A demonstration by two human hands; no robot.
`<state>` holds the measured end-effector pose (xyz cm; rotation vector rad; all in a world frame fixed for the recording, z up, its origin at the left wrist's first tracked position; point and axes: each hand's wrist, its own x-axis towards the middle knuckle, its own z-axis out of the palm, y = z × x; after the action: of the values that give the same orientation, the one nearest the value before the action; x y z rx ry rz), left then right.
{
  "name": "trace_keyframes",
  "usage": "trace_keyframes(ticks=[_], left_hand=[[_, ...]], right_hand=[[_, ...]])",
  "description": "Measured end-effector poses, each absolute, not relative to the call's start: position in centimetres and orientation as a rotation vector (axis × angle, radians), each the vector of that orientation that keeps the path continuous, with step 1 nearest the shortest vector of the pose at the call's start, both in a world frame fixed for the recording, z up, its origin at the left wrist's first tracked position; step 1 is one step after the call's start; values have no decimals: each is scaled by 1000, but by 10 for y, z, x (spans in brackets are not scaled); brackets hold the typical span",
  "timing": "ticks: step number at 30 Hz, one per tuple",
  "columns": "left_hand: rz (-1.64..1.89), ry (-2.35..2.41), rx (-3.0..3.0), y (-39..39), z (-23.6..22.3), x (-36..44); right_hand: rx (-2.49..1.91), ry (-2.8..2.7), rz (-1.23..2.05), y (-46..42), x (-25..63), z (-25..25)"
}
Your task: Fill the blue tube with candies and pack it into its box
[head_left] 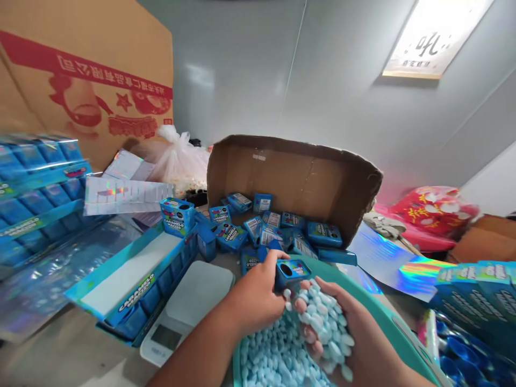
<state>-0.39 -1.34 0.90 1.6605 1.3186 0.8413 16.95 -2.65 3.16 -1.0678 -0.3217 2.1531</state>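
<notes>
My left hand (258,287) grips a small blue candy tin (297,267), its round opening facing up. Close beside it, my right hand (357,322) is cupped palm up around a heap of light-blue candies (325,322). Some of these candies reach the tin's near side. Both hands are over a teal basin (389,317), which holds many more loose candies (270,357) of the same kind. Behind the hands, several blue tins (270,235) lie jumbled before an open cardboard box (290,172).
A white digital scale (199,293) stands left of the basin. Beyond it is a blue display tray (133,274) with one tin (177,216) at its far end. Wrapped packs (36,199) are stacked at far left. More blue cartons (479,295) stand at right.
</notes>
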Motion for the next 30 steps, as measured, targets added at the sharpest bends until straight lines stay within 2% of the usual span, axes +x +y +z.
trace_keyframes(ticks=[7,15,23,30], left_hand=[[722,1195,1924,-20,10,-10],[527,1072,1939,-25,23,-8],[452,952,2032,-23,24,-11],[414,1020,2026,-25,23,-9]], right_hand=[[-918,-176,1996,-18,168,58],[-685,-89,1885,-3,152,90],[-785,-74,1913,-2,151,60],[-788,-103,1900,-1,150,54]])
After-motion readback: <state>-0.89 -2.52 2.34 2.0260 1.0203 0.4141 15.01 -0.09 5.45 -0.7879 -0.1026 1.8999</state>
